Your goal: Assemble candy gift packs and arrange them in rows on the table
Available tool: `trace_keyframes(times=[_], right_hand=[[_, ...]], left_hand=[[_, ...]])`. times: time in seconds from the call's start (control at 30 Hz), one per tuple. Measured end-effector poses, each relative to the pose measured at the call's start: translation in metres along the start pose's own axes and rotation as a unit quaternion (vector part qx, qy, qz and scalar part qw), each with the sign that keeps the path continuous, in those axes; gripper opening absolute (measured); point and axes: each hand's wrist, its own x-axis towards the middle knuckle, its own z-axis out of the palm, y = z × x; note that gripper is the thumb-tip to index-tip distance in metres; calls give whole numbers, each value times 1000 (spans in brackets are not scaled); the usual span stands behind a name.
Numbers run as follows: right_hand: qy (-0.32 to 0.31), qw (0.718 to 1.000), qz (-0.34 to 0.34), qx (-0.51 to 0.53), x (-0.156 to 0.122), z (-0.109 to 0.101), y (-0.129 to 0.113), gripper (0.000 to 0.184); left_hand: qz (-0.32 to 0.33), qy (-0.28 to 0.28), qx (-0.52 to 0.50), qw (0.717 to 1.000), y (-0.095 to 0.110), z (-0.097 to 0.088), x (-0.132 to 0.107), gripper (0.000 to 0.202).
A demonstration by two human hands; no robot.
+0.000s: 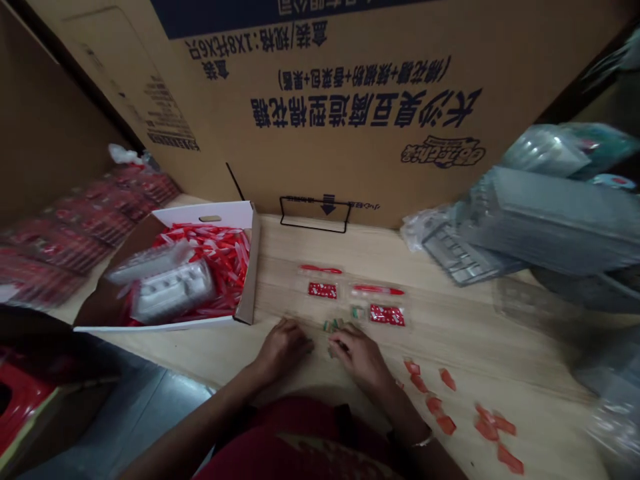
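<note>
My right hand (356, 352) is resting beside small green pieces (328, 326) on the wooden table (450, 327), below red packets (387, 315); a light pinch is probably serving best. My left hand (283, 347) is lying curled. I cannot tell whether either is grasping anything.

The upside-down carton (330, 153) reads "长沙臭豆腐造型棉花糖" and "1X8托X6只" beside a printed arrow (328, 204); its logo (443, 153) seems too blurred to read.

Printed cardboard carton (350, 150) — grey floor (167, 407)
</note>
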Motion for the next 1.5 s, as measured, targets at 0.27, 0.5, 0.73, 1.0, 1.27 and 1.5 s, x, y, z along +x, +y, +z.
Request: trace_keyframes(times=[0.27, 0.5, 0.73, 1.0, 1.27, 1.5], right_hand=[[-70, 997, 4, -36, 15, 38, -24, 17], [63, 979, 93, 172, 1, 27, -7, 9], [45, 974, 50, 214, -7, 12, -20, 17], [73, 951, 97, 284, -7, 32, -26, 17], [94, 968, 70, 222, -9, 35, -28, 14], [39, 992, 6, -121, 20, 8, -10, 17]], left_hand=[[-42, 11, -109, 993, -2, 11, -8, 15], [-78, 34, -10, 996, 10, 12, -11, 14], [-154, 23, -206, 966, 19, 12, -11, 9], [-270, 10, -551, 789, 43, 4, -5, 31], [-301, 32, -581, 755, 51, 4, -11, 43], [-321, 73, -564, 758, 26, 11, -15, 40]])
